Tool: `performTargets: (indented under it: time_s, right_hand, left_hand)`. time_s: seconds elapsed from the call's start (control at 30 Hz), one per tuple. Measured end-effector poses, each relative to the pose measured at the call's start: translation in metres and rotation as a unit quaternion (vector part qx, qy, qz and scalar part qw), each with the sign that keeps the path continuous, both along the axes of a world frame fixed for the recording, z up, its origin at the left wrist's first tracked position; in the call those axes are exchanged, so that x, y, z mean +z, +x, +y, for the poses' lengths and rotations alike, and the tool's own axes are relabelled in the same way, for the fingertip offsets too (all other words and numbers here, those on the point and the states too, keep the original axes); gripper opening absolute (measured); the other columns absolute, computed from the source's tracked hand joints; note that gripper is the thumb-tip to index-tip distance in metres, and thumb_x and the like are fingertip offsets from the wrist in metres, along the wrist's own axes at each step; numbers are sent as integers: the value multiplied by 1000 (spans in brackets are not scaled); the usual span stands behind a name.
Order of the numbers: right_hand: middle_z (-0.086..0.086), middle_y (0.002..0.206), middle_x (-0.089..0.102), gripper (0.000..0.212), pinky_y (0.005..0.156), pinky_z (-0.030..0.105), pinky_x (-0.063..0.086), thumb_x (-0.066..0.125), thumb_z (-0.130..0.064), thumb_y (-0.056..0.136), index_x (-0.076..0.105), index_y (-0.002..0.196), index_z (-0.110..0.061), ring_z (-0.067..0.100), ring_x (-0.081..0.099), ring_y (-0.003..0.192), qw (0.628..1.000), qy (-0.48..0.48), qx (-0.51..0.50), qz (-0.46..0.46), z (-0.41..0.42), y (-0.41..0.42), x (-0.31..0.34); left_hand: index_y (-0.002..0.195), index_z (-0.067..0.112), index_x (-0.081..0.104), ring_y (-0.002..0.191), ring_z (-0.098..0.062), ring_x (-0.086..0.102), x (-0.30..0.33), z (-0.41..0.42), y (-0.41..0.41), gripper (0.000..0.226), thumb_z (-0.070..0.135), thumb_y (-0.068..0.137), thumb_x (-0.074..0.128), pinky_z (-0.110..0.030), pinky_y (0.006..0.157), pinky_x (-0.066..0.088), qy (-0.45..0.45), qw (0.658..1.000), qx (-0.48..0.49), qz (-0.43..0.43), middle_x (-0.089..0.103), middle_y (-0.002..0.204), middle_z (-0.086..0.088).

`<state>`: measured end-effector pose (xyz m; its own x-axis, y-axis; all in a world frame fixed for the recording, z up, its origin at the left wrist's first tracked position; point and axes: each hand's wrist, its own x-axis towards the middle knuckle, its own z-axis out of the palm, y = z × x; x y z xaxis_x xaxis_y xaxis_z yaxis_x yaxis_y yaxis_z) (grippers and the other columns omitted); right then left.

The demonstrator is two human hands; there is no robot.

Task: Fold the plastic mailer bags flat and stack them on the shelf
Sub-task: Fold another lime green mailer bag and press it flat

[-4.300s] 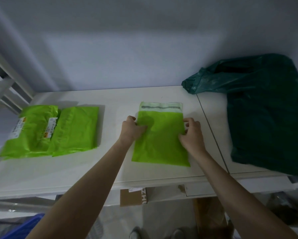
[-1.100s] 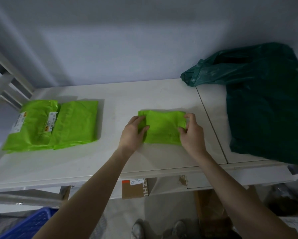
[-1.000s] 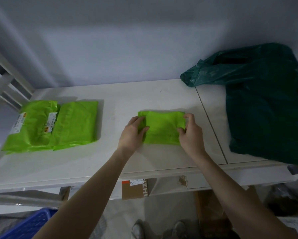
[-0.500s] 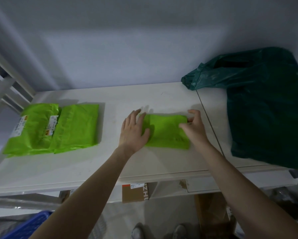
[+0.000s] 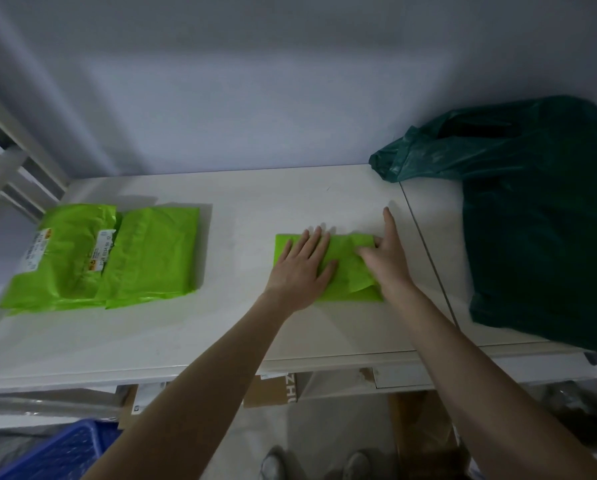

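So the pinching's over: both the left hand [image 5: 302, 268] and right hand [image 5: 387, 259] now lie flat, fingers straight, pressing the folded green mailer [image 5: 347, 271] at frame centre. Next it probably joins the stack [image 5: 110, 258] at left.

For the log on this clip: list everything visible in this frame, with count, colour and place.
folded mailer bag: 1, lime green, centre of the shelf, under both hands
stacked mailer bags: a pile, exact count unclear, lime green with white labels, left end of the shelf
plastic bag: 1, dark green, right end of the shelf
shelf: 1, white, against the wall
cardboard boxes: at least 2, brown, below the shelf
crate: 1, blue, bottom left on the floor
shoes: 2, grey, bottom centre
left hand: flat, pressing the bag
right hand: fingers straight, on the bag's right edge
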<state>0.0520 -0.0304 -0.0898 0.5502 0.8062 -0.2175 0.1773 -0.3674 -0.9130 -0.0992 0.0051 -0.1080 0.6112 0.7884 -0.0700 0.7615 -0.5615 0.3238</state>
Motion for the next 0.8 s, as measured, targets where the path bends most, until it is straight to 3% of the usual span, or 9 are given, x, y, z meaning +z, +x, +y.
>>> performTargets:
  time_s: [0.2, 0.3, 0.37, 0.43, 0.53, 0.63, 0.7, 0.8]
  right_hand:
    - [3, 98, 66, 89, 77, 28, 44, 61, -6, 80, 11, 150, -28, 19, 59, 90, 998, 24, -57, -16, -8, 2, -4]
    - [7, 121, 57, 80, 94, 34, 44, 62, -9, 82, 18, 148, -20, 23, 55, 110, 997, 26, -70, -21, -11, 5, 0]
    - [12, 133, 48, 68, 103, 40, 39, 61, -10, 84, 29, 144, -12, 28, 47, 121, 993, 47, -74, -85, -11, 6, 3]
    - [15, 131, 50, 48, 104, 37, 36, 57, -6, 86, 45, 133, -4, 31, 46, 120, 971, 106, -40, -209, -9, 1, 11]
    - [16, 123, 59, 32, 100, 36, 36, 50, -9, 92, 57, 121, 1, 33, 50, 116, 918, 128, 101, -361, -3, -15, 16]
    - [15, 121, 62, 38, 97, 39, 42, 37, -25, 97, 56, 121, -2, 30, 55, 113, 881, 60, 213, -419, -6, -26, 0]
    - [15, 121, 62, 50, 97, 41, 45, 26, -31, 96, 57, 123, -2, 30, 58, 112, 866, 45, 233, -441, -12, -26, -15]
    - [16, 114, 66, 47, 88, 41, 53, 30, -25, 94, 61, 117, 2, 30, 64, 101, 853, 59, 218, -471, -13, -24, -25]
  left_hand:
    - [151, 26, 5, 146, -14, -5, -4, 0, 0, 57, 45, 100, 23, -37, 119, -1, 8, 1000, 6, -7, -2, 159, 6]
    - [151, 28, 9, 146, -13, -4, -5, 0, 0, 56, 45, 100, 24, -37, 119, -1, 11, 1000, 8, -17, 0, 159, 7]
    - [151, 29, 12, 146, -12, -4, -6, 0, 0, 55, 45, 100, 25, -36, 119, -2, 10, 1000, 8, -24, 1, 159, 8]
    - [150, 29, 14, 146, -12, -3, -5, -1, 0, 54, 44, 100, 26, -36, 118, -2, 8, 1000, 8, -30, 3, 159, 9]
    - [150, 30, 14, 146, -12, -2, -4, -1, -1, 53, 44, 100, 26, -36, 119, 0, 6, 1000, 8, -27, 4, 158, 10]
    - [150, 28, 13, 146, -12, -1, -2, 0, -1, 54, 41, 99, 27, -36, 119, 1, 5, 1000, 1, -17, 3, 158, 9]
    - [150, 28, 14, 146, -11, -1, -1, 0, -1, 55, 42, 99, 28, -36, 119, 1, 7, 1000, -1, -10, 3, 158, 10]
    - [150, 27, 14, 146, -11, -1, -1, 1, -1, 55, 42, 99, 29, -36, 119, 1, 9, 1000, -4, -10, 3, 159, 10]
